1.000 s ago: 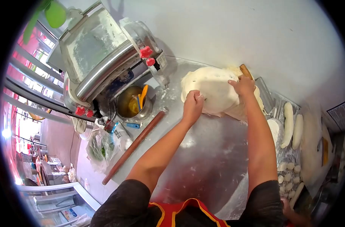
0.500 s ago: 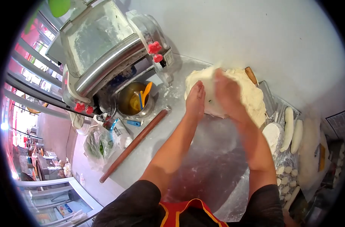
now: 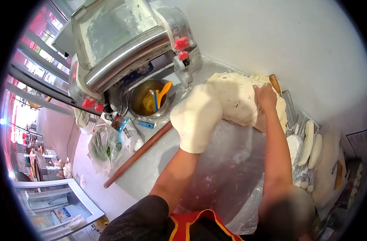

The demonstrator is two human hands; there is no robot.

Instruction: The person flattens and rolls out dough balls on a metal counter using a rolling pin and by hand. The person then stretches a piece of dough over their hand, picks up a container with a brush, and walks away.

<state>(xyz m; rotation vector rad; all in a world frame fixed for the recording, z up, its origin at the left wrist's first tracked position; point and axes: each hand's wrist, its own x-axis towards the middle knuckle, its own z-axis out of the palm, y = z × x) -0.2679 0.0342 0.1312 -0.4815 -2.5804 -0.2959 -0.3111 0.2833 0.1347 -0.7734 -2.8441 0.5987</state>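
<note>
A sheet of pale dough [image 3: 199, 116] drapes over my left hand and hangs down around the wrist, so the fingers are hidden. It joins or touches the large lumpy dough mass [image 3: 235, 94], which lies on the metal worktop [image 3: 227, 160] near the wall. On the right part of that mass, my right hand [image 3: 266, 96] has its fingers curled into the dough, the thumb toward the left. Just behind it, a wooden handle [image 3: 275, 83] sticks out beside the dough.
At upper left stands a dough roller machine [image 3: 127, 52]. A metal bowl [image 3: 145, 98] holds an orange-handled brush [image 3: 164, 91]. A long rolling pin [image 3: 139, 154] lies left, near a plastic bag [image 3: 105, 146]. Long dough rolls [image 3: 308, 142] lie at right.
The dough sheet has come over my left hand, which was bare and upright beside it. My right hand has moved right onto the mass. The view has shifted slightly.
</note>
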